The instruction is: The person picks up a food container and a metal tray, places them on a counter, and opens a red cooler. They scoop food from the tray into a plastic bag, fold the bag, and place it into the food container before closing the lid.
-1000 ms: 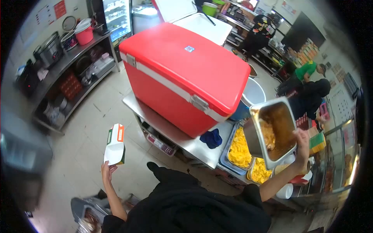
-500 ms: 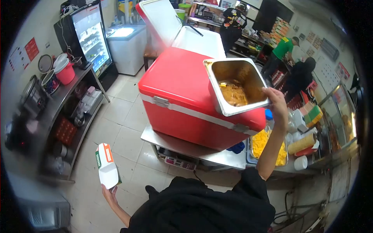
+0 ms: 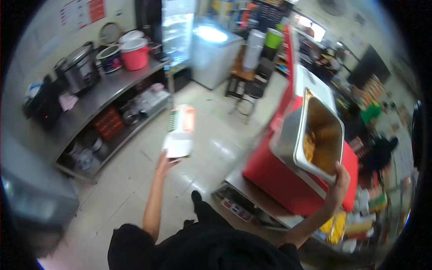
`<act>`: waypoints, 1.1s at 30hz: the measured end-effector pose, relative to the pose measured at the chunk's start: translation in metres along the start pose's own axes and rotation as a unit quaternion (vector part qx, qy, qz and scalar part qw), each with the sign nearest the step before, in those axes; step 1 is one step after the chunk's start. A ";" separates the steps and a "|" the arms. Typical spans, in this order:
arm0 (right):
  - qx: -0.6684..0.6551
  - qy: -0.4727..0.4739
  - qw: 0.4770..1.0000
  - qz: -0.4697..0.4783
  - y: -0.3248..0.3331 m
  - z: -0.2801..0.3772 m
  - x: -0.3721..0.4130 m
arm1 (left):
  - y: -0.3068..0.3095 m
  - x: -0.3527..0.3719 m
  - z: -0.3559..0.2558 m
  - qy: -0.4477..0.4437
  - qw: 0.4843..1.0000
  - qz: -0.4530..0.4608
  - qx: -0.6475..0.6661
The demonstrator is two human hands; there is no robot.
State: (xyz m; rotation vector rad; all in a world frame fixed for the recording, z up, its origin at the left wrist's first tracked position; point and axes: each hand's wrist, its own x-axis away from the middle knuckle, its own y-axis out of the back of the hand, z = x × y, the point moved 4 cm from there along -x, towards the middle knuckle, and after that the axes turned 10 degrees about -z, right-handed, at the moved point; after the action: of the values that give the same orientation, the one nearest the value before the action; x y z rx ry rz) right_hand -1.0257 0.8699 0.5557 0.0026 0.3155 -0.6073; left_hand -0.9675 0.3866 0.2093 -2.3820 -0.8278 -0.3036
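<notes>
My right hand (image 3: 339, 182) grips the lower rim of a steel food pan (image 3: 310, 135), tilted on its side with its open face to the right; yellow-brown food clings inside. The pan hangs in front of the red cooler (image 3: 288, 180). My left hand (image 3: 165, 164) is raised over the floor and holds a white carton (image 3: 179, 131) with green and orange print by its lower edge.
A steel shelf unit (image 3: 96, 101) along the left wall carries a rice cooker (image 3: 81, 67) and a red bucket (image 3: 135, 56). A glass-door fridge (image 3: 177, 29) and a chest freezer (image 3: 213, 56) stand at the back, with stools (image 3: 245, 87) near them. Tiled floor lies between.
The view has swung left. The pan has tipped from upright onto its side and come lower right. My left hand has risen toward the middle with the carton.
</notes>
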 end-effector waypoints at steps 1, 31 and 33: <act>-0.034 -0.026 0.998 -0.046 -0.032 -0.008 0.021 | -0.014 -0.022 -0.002 0.011 0.999 0.010 0.033; 0.026 -0.289 0.622 0.728 -0.994 -0.364 0.442 | 0.433 -0.361 -0.308 -0.152 0.510 -0.747 -0.398; 0.147 -0.157 0.592 0.777 -0.994 -0.390 0.425 | 0.359 -0.346 -0.347 -0.313 0.391 -0.808 -0.311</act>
State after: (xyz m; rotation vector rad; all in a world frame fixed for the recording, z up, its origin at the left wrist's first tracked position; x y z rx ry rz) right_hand -1.3678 -0.1496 0.1495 0.4533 -0.2166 1.1375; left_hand -1.0194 -0.2181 0.1863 -0.9337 -3.7237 -0.4155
